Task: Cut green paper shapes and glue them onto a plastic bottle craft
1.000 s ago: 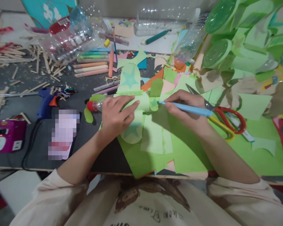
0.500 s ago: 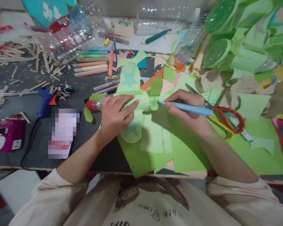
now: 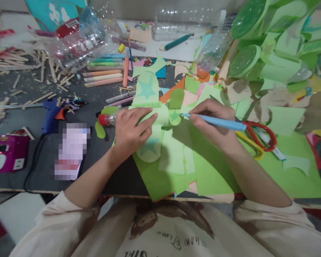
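A plastic bottle wrapped in pale green paper (image 3: 163, 113) lies on its side, with a red cap (image 3: 103, 120) at its left end. My left hand (image 3: 133, 128) rests over the bottle, its fingers curved around it and holding it down. Paper wings stick out, an upper wing (image 3: 147, 85) and a lower wing (image 3: 149, 148), both bearing blue-green stars. At the right end are a darker green paper tab (image 3: 177, 99) and a small light tab with a star (image 3: 174, 117). My right hand (image 3: 215, 121) grips a light blue marker (image 3: 222, 123), its tip at this small tab's right edge.
Red and yellow-handled scissors (image 3: 260, 137) lie right of my right hand, on green paper sheets (image 3: 216, 171). A blue glue gun (image 3: 50, 114), a phone (image 3: 72, 151) and a purple box (image 3: 9, 153) are at left. Markers (image 3: 104, 78), wooden sticks and clear bottles (image 3: 187, 26) lie behind.
My right hand and the marker have shifted slightly right, the tip moving from inside the small star to the tab's edge. My left hand and the bottle stay put.
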`<state>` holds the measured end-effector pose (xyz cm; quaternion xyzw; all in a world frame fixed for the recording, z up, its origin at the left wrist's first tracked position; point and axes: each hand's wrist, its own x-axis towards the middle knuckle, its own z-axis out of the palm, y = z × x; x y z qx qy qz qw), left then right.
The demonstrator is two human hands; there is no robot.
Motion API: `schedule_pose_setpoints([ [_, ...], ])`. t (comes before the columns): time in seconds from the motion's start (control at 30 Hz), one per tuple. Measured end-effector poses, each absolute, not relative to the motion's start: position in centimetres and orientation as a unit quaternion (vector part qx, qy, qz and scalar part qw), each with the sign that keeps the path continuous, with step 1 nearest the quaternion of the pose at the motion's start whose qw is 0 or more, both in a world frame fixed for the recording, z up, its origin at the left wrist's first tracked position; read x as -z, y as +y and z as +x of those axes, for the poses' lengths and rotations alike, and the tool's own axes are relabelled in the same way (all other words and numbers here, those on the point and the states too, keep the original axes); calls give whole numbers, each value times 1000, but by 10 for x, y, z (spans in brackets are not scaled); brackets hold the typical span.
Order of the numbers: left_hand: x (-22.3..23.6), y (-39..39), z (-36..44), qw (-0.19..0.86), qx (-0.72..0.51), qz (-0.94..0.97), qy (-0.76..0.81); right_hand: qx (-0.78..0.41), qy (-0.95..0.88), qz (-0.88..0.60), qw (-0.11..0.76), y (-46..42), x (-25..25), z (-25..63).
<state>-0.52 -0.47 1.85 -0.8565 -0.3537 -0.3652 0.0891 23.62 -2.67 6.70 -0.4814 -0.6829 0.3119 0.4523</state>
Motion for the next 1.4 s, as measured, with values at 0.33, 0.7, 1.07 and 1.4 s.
schedule_pose_setpoints([
  [0.33, -20, -5, -3, 111, 375, -851, -351, -336, -676, -500, 425, -27, -68, 234],
  [0.7, -21, -3, -2, 127, 376, -851, -344, -319, -680, -505, 425, -27, -69, 237],
  [1.07, -16, -6, -8, 20, 360, -861, -360, -309, -728, -483, 377, -29, -68, 231],
  [1.4, -21, -4, -3, 112, 376, -850, -351, -300, -739, -478, 369, -28, -72, 234],
])
